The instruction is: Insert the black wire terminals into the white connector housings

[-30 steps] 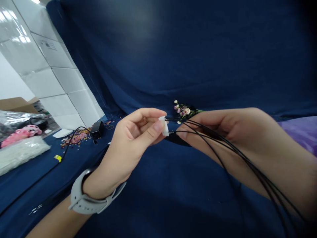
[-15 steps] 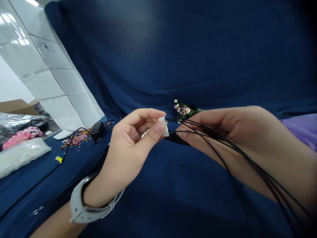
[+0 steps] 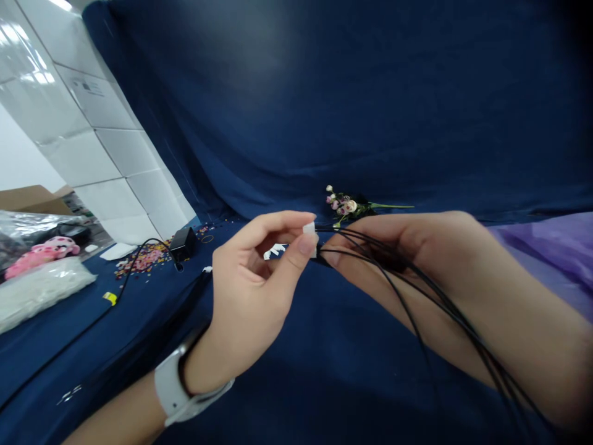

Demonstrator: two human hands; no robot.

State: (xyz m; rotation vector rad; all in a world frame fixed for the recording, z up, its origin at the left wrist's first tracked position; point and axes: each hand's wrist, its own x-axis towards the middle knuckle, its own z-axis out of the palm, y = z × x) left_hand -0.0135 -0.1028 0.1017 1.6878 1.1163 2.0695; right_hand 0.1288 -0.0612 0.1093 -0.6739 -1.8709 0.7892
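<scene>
Left grip [image 3: 252, 293]: pinching blocky white plastic connector [image 3: 309, 228], axis roughly 12–6 | right grip [image 3: 445, 250]: pinching thin black wires [image 3: 463, 321] just beside, toward 3 o'clock

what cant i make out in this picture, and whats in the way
Head view:
- white piece: middle covered by the left hand's thumb
- white shape behind that hand: mostly hidden by its fingers and palm
- black wires at the right hand: far ends lost in blur, lower right
- purple sheet: cut off by the right edge
- print on the white panel: too small and blurred
</scene>
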